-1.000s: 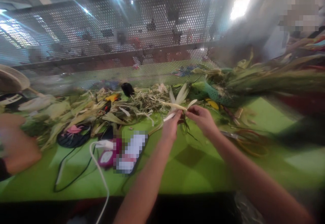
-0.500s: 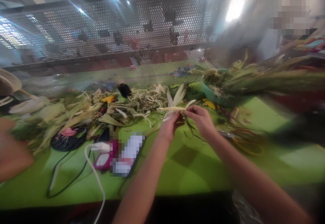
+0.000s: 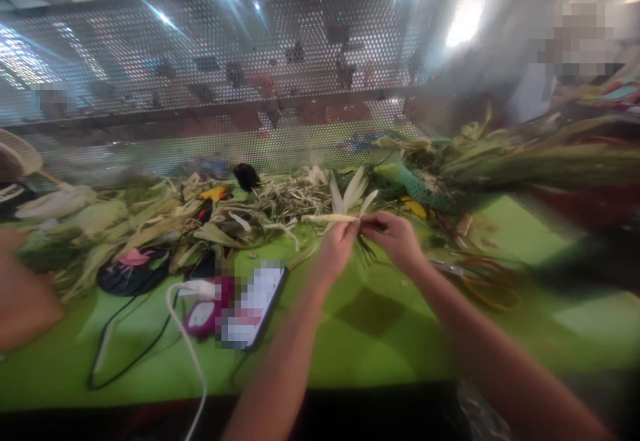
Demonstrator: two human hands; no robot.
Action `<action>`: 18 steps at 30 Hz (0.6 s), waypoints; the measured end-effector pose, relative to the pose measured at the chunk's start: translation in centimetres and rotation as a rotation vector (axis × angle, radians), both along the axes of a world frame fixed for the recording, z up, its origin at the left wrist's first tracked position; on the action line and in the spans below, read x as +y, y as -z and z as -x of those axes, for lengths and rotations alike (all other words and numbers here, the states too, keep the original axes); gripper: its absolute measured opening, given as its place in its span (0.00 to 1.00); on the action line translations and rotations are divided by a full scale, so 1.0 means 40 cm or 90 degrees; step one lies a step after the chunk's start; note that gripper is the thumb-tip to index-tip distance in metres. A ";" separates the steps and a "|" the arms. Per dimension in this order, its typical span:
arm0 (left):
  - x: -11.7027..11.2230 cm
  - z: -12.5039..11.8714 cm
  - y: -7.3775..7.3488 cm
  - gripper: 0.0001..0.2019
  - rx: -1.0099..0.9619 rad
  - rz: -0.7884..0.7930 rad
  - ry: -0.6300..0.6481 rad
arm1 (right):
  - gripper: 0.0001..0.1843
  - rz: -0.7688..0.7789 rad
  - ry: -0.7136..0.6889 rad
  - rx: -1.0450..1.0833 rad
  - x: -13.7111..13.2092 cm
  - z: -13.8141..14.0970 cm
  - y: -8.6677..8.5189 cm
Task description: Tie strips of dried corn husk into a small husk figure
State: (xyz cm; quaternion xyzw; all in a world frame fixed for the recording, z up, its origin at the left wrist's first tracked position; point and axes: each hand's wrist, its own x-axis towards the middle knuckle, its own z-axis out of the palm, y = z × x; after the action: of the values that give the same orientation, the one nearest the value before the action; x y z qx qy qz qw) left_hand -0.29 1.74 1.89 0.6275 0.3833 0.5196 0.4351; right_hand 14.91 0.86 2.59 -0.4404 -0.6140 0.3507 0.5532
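Observation:
Over the middle of a green table [image 3: 380,334], my left hand [image 3: 336,249] and my right hand [image 3: 397,238] meet, fingers pinched together. Between them they hold a small bundle of pale leaf strips [image 3: 345,204] that fans upward and to the left, with dark thin strands hanging below the fingers. Both hands are closed on this bundle, a little above the tabletop.
A long heap of green and dry leaves [image 3: 165,221] runs along the table's back. A phone [image 3: 255,304], a white cable [image 3: 187,341] and a dark pouch [image 3: 133,271] lie left. Scissors [image 3: 475,274] rest right. Another person's arm [image 3: 25,294] is at the far left. A perforated screen [image 3: 250,61] stands behind.
My hands have stayed together on the leaf bundle, shifting slightly; the left fingers have turned more over the strips. The arm at far left has drawn back a little.

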 end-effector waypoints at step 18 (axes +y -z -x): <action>0.006 0.001 0.016 0.14 -0.051 0.101 0.074 | 0.12 0.064 0.051 0.101 0.006 -0.024 -0.020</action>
State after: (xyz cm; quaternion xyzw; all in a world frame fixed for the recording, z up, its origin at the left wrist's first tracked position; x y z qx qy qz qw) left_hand -0.31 1.97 1.25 0.5909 0.3681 0.4862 0.5281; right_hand 15.87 1.11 3.37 -0.4625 -0.5317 0.3924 0.5911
